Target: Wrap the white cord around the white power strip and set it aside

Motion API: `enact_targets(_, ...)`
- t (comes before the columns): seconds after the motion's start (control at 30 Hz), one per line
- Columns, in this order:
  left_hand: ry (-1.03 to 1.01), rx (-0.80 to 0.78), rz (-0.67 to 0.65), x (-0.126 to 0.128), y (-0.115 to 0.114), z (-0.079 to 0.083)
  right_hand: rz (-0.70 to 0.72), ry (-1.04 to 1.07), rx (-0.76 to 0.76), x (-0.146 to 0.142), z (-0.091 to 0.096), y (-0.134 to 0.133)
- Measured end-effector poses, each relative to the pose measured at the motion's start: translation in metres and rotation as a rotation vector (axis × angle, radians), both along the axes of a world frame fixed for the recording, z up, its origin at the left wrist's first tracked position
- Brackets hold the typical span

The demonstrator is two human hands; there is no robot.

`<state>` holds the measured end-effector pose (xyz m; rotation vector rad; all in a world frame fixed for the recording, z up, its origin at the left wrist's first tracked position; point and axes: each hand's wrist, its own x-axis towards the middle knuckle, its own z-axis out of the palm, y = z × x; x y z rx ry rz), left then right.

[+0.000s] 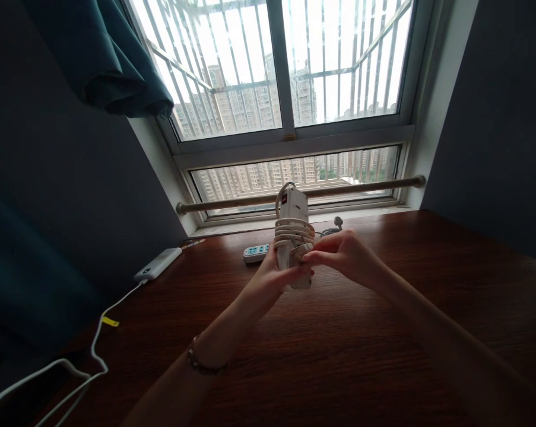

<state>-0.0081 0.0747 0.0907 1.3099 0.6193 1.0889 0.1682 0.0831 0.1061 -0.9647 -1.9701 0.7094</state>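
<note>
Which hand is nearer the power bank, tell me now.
Left. The left hand holds the cord-wrapped strip, right of the power bank; the right hand is farther away, at the strip's right side.

Left hand (274, 276) clasped, thumb pointing to the right fingers (327, 242). Right hand (348, 252) pinching between thumb and forefinger. Left forearm (236, 320) and right forearm (414, 305) converge from below the fingers.
</note>
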Motion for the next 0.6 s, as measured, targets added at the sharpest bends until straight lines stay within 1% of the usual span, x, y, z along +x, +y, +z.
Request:
enact_targets(0.03, -0.020, -0.022, 0.020, 0.001, 0.000, 0.000, -0.093, 0.030, 0.084, -0.002, 0.000, -0.001)
enact_targets(0.1, -0.048, -0.041, 0.045, 0.001, -0.001, 0.000, -0.276, 0.039, 0.348, -0.004, -0.001, -0.003)
enact_targets(0.13, -0.055, -0.046, 0.059, 0.001, -0.001, 0.001, -0.322, 0.026, 0.488, -0.005, -0.002, -0.004)
enact_targets(0.17, -0.059, -0.054, 0.070, 0.001, 0.000, 0.003, -0.322, 0.006, 0.598, -0.006, -0.002, -0.004)
enact_targets(0.2, -0.061, -0.064, 0.075, 0.000, 0.000, 0.004, -0.281, -0.014, 0.666, -0.006, -0.003, -0.003)
enact_targets(0.27, -0.061, -0.091, 0.063, -0.001, 0.000, 0.007, -0.174, -0.037, 0.687, -0.007, -0.006, -0.002)
enact_targets(0.3, -0.060, -0.105, 0.047, -0.002, 0.001, 0.009, -0.152, -0.036, 0.673, -0.008, -0.007, -0.001)
enact_targets(0.43, -0.093, -0.158, 0.021, -0.005, 0.002, 0.009, -0.253, -0.009, 0.654, -0.011, -0.013, 0.003)
enact_targets(0.5, -0.120, -0.177, 0.027, -0.006, 0.003, 0.008, -0.258, 0.005, 0.646, -0.013, -0.015, 0.006)
enact_targets(0.6, -0.131, -0.158, 0.018, -0.006, 0.003, 0.006, -0.228, 0.023, 0.558, -0.016, -0.020, 0.010)
